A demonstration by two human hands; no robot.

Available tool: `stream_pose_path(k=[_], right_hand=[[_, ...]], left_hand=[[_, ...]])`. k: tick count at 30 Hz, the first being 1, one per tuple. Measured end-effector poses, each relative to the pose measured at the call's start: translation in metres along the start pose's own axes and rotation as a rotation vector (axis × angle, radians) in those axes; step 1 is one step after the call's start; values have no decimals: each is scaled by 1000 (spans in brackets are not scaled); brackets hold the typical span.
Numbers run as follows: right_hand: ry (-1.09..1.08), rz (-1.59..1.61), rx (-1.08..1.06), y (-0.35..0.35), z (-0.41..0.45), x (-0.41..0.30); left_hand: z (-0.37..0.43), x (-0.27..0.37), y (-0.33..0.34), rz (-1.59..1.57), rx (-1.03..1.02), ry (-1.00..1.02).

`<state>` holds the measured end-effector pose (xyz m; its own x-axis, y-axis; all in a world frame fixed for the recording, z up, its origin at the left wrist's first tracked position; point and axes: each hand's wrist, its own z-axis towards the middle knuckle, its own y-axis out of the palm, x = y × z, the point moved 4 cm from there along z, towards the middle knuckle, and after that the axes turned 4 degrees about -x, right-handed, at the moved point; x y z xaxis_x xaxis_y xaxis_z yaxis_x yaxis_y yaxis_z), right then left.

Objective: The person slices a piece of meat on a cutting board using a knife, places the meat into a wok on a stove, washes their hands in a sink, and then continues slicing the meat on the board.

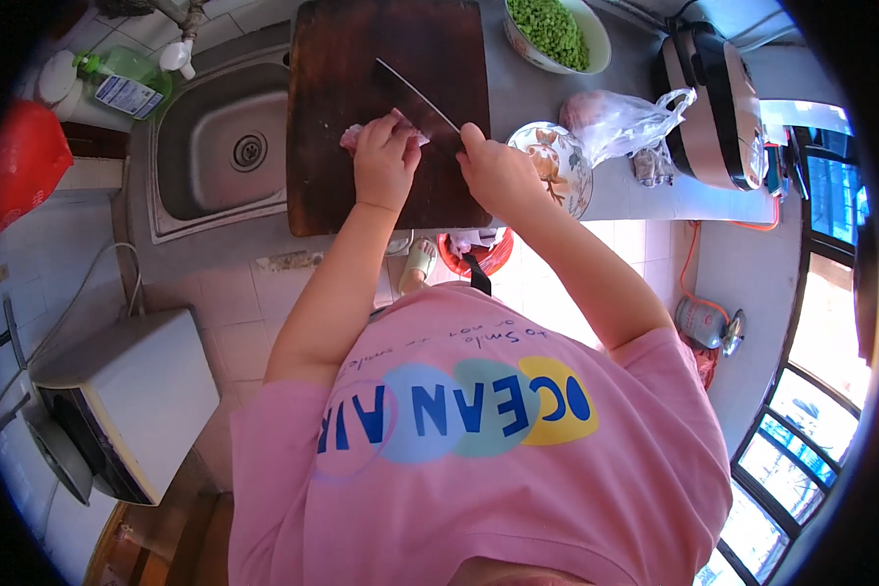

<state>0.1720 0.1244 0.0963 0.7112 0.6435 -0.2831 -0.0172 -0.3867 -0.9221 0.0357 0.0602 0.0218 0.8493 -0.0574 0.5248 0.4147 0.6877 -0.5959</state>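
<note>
A dark wooden cutting board (329,80) lies on the counter. On it, my left hand (387,161) presses down on a piece of raw pinkish meat (350,138), which shows at both sides of the fingers. My right hand (502,172) grips the handle of a kitchen knife (425,106), whose broad dark blade extends up and left over the board, just right of the meat. My fingers hide most of the meat and the handle. A patterned plate or bowl (579,172) stands right of the board, partly behind my right hand.
Left of the board is a steel sink (212,132), with a green dish-soap bottle (128,84) behind. At right are a bowl of chopped greens (549,33), a plastic bag with pinkish contents (615,124) and a rice cooker (710,110). A red-lined bin (505,253) stands below the counter.
</note>
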Motion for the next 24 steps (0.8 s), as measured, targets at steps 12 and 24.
stream_pose_path(k=[12,24], right_hand=[[-158,-13,183,15,38,-38],[-141,4,153,8,37,-16]], left_hand=[[-3,1,7,7,-92,-56],[0,2,-3,-14,-44,-10]])
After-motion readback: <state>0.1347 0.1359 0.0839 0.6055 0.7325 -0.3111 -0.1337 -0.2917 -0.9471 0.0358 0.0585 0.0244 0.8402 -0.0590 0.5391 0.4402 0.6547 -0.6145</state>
